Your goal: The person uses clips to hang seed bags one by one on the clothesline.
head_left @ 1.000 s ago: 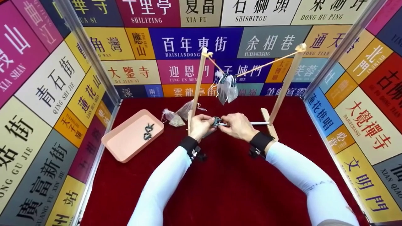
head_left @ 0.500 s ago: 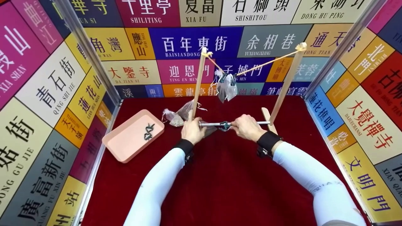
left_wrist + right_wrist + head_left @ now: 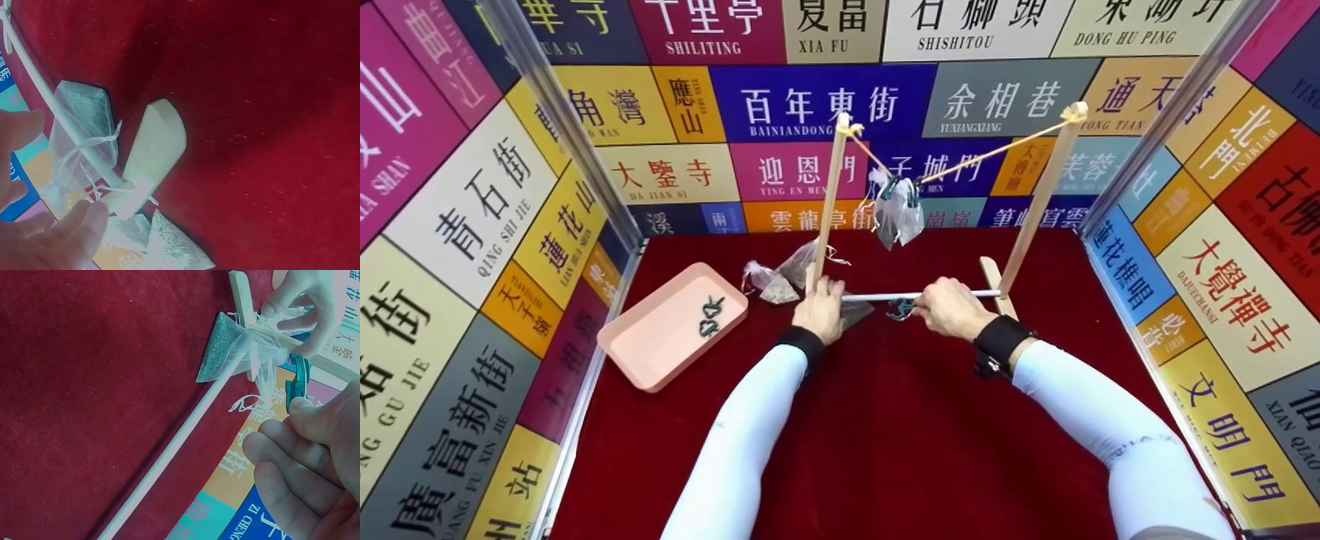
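My right hand (image 3: 952, 307) pinches a teal carabiner clip (image 3: 298, 379) between thumb and forefinger, just in front of the white crossbar (image 3: 885, 297). By the foot of the left wooden post (image 3: 831, 202), my left hand (image 3: 820, 309) is held with its fingers apart, close to the strings of a sheer drawstring pouch (image 3: 220, 349). That pouch, with dark filling, lies by the left end of the crossbar. In the left wrist view the fingertips (image 3: 93, 219) are near the pouch's gathered neck; whether they touch it I cannot tell.
Two paler pouches (image 3: 772, 285) lie left of the left post. A pink tray (image 3: 660, 330) holds more teal clips (image 3: 710, 316). Several pouches (image 3: 898, 214) hang by clips from a cord (image 3: 997, 157) strung between the posts. The right post (image 3: 1044, 202) stands opposite.
My hands have moved apart: the left to the left post, the right slightly rightward with the carabiner clip. Since half a second ago, the left fingers have shifted up beside the post.
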`<act>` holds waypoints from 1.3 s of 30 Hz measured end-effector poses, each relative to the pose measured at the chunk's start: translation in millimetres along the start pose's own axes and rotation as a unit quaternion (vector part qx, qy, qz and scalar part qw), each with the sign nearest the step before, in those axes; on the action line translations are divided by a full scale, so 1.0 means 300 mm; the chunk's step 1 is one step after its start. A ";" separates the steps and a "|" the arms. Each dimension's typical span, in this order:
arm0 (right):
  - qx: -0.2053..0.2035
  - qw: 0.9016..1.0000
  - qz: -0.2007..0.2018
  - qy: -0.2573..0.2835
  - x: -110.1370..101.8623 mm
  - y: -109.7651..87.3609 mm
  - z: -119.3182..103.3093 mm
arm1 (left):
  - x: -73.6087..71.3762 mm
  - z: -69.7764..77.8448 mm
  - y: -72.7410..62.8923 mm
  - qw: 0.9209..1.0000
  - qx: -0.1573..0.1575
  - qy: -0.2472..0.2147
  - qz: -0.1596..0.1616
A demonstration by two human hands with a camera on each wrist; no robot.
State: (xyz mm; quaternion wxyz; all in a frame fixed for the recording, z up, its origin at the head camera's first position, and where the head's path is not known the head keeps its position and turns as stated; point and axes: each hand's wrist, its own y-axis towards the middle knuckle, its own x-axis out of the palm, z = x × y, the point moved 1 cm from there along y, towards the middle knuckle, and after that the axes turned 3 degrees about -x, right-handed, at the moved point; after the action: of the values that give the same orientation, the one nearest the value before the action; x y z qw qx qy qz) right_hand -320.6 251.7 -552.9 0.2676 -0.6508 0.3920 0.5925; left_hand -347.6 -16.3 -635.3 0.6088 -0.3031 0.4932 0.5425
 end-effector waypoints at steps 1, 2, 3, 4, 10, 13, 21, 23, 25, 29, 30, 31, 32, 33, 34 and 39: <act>-0.005 1.000 -0.002 -0.001 0.003 0.001 -0.002 | 0.015 -0.005 0.011 1.000 -0.004 -0.004 -0.005; -0.011 1.000 -0.004 -0.002 0.007 0.004 -0.004 | 0.057 -0.024 0.031 1.000 -0.007 0.000 -0.002; -0.018 1.000 -0.008 -0.002 0.011 0.006 -0.006 | 0.104 -0.046 0.055 1.000 -0.014 0.001 -0.006; -0.024 1.000 -0.011 0.000 0.016 0.007 -0.008 | 0.139 -0.061 0.073 1.000 -0.019 -0.001 -0.011; -0.058 0.998 -0.015 0.006 0.040 0.005 -0.013 | 0.308 -0.135 0.133 0.998 -0.032 0.021 -0.046; -0.066 0.998 -0.013 0.007 0.043 0.001 -0.011 | 0.323 -0.138 0.117 0.997 -0.012 0.066 -0.030; -0.069 0.997 -0.020 0.026 0.018 -0.015 0.003 | 0.086 -0.017 0.003 0.991 0.034 0.132 0.010; -0.069 0.997 -0.019 0.024 0.001 -0.022 0.014 | 0.052 0.002 0.011 0.991 0.043 0.124 -0.004; -0.063 0.998 -0.019 0.017 -0.018 -0.032 0.030 | 0.026 0.027 0.030 0.993 0.056 0.108 -0.007; -0.030 0.999 -0.026 -0.006 -0.072 -0.052 0.056 | -0.020 0.093 0.077 0.993 0.095 0.065 -0.014; -0.026 0.999 -0.025 -0.014 -0.088 -0.056 0.062 | -0.043 0.118 0.081 0.993 0.104 0.054 -0.016; -0.018 0.999 -0.024 -0.022 -0.106 -0.059 0.068 | -0.068 0.144 0.085 0.993 0.110 0.048 -0.019; -0.015 0.999 -0.022 -0.031 -0.124 -0.059 0.074 | -0.093 0.171 0.089 0.992 0.114 0.046 -0.024; -0.013 0.999 -0.020 -0.040 -0.142 -0.057 0.082 | -0.120 0.197 0.091 0.992 0.115 0.046 -0.024; -0.009 0.999 -0.017 -0.049 -0.162 -0.055 0.089 | -0.176 0.238 0.082 0.992 0.109 0.048 -0.033; 0.023 0.997 -0.003 -0.075 -0.274 -0.040 0.119 | -0.287 0.353 0.089 0.993 0.101 0.065 -0.020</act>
State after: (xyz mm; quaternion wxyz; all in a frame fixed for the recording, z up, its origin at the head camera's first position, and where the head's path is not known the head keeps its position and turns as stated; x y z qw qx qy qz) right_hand -329.8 303.2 -479.1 0.3131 -0.5998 0.3824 0.6293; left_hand -337.9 54.3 -515.8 0.6137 -0.2843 0.5778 0.4568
